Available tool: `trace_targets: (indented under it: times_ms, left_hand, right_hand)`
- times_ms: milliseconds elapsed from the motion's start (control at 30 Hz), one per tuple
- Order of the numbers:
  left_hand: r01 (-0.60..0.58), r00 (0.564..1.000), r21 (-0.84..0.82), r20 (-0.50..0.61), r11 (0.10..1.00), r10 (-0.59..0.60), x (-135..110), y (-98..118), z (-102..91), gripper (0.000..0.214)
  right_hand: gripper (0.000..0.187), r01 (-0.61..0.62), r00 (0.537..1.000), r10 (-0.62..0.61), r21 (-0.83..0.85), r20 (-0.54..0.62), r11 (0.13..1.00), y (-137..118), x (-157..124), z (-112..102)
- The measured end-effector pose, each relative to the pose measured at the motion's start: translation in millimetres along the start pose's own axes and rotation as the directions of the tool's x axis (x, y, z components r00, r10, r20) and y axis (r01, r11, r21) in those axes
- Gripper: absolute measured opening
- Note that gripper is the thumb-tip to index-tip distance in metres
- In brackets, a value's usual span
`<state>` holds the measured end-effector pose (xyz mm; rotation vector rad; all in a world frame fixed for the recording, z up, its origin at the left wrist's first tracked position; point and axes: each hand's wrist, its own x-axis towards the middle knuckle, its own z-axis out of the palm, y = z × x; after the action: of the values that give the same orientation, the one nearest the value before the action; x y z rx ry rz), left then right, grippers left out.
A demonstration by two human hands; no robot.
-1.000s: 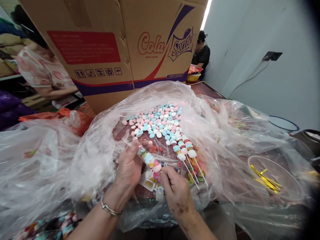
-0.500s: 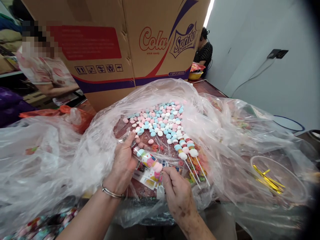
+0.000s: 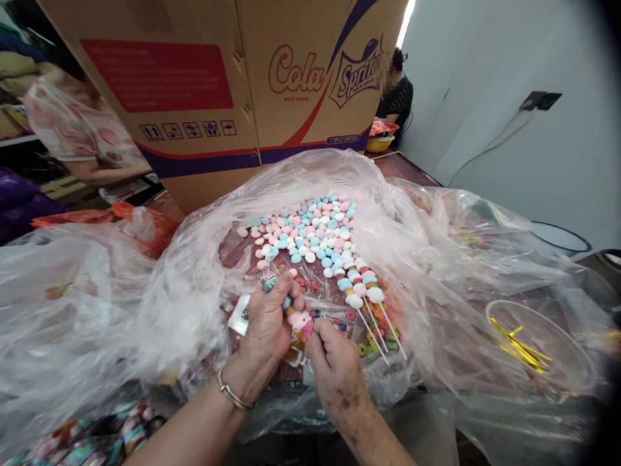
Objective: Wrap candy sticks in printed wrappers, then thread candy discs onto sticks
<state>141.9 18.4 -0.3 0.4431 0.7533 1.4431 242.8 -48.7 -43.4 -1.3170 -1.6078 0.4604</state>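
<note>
— Looming behind, a cardboard box (image 3: 218,97); crinkled clear plastic bag (image 3: 194,285) rings loose candy discs (image 3: 310,233).

— And the hands?

— Left hand (image 3: 266,323) is closed round a wrapped candy stick (image 3: 298,318); right hand (image 3: 332,362) pinches its lower end. Three finished skewers (image 3: 361,291) lie just right.

1. A big clear plastic sheet (image 3: 194,304) lies spread over the table, and loose round candies (image 3: 310,233) lie on it at the middle.
2. Finished candy sticks (image 3: 366,298) lie just right of the heap's near end.
3. The left hand (image 3: 266,323) and right hand (image 3: 334,369) meet in front of the heap, touching a candy packet (image 3: 298,320) between them.
4. A cardboard box (image 3: 218,84) stands behind the heap.
5. A clear bowl (image 3: 582,375) holding twist ties (image 3: 517,346) sits under the plastic, well to the right.
6. One person (image 3: 82,139) is left of the box, another person (image 3: 398,97) behind it to the right.
</note>
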Motion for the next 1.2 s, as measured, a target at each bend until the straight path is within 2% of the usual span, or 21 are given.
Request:
trace_targets:
  times_ms: [100, 200, 300, 400, 467, 633, 900, 967, 1033, 1067, 1133, 1200]
  left_hand:
    - [-0.026, 1.0, -0.028, -0.007, 0.999, 0.026, 4.7, 4.2, -1.6, 0.036]
    - [-0.024, 1.0, -0.062, -0.006, 0.998, 0.023, 7.9, 8.0, -2.4, 0.039]
    - [0.006, 1.0, -0.068, 0.019, 0.998, -0.004, 2.9, 4.0, 0.3, 0.038]
    - [0.0, 0.999, -0.06, 0.045, 0.998, 0.003, -4.5, -2.7, 4.3, 0.039]
    - [-0.005, 0.998, -0.053, 0.062, 0.999, 0.008, -6.9, -5.1, 6.2, 0.041]
    - [-0.006, 0.998, -0.033, 0.07, 0.999, 0.008, -7.5, -6.2, 7.6, 0.04]
    - [-0.056, 0.997, 0.023, 0.05, 0.998, 0.055, -5.5, -7.6, 0.0, 0.042]
    - [-0.082, 0.996, 0.03, 0.042, 0.996, 0.08, -4.3, -5.6, -2.3, 0.042]
    - [-0.114, 0.993, 0.036, 0.046, 0.993, 0.112, -4.5, -4.0, -3.5, 0.04]
    - [-0.126, 0.991, 0.041, 0.05, 0.991, 0.124, -5.3, -3.6, -3.7, 0.039]
    - [-0.132, 0.989, 0.062, 0.078, 0.989, 0.127, -8.3, -3.8, -3.2, 0.037]
    - [-0.135, 0.985, 0.083, 0.123, 0.987, 0.124, -12.4, -5.3, -1.7, 0.038]
  right_hand:
    - [0.016, 0.034, 0.999, -0.034, 0.002, 0.022, 0.999, 2.9, -3.0, -10.7]
    - [0.017, 0.166, 0.986, -0.161, -0.127, 0.049, 0.978, 7.0, -8.7, -17.5]
    - [0.026, 0.234, 0.972, -0.231, -0.213, 0.041, 0.949, 6.8, -11.5, -11.8]
    - [0.032, 0.208, 0.973, -0.224, -0.212, -0.055, 0.955, 3.0, -10.3, -0.8]
    - [0.031, 0.196, 0.975, -0.211, -0.169, -0.074, 0.966, 0.5, -8.5, 3.2]
    - [0.03, 0.152, 0.988, -0.153, -0.089, -0.005, 0.984, -0.7, -5.5, 1.0]
    - [0.034, -0.047, 0.99, 0.039, 0.052, 0.137, 0.998, 5.4, -3.9, -2.9]
    - [0.028, -0.117, 0.992, 0.112, 0.069, 0.064, 0.991, 3.9, -1.2, -4.6]
    - [0.025, -0.166, 0.985, 0.171, 0.152, -0.018, 0.974, 0.3, 2.6, -4.5]
    - [0.027, -0.171, 0.984, 0.179, 0.213, -0.017, 0.962, -2.2, 4.7, -3.4]
    - [0.035, -0.167, 0.986, 0.151, 0.319, 0.076, 0.933, -8.1, 9.2, 0.4]
    - [0.038, -0.173, 0.976, 0.114, 0.348, 0.185, 0.921, -13.6, 13.3, 5.0]
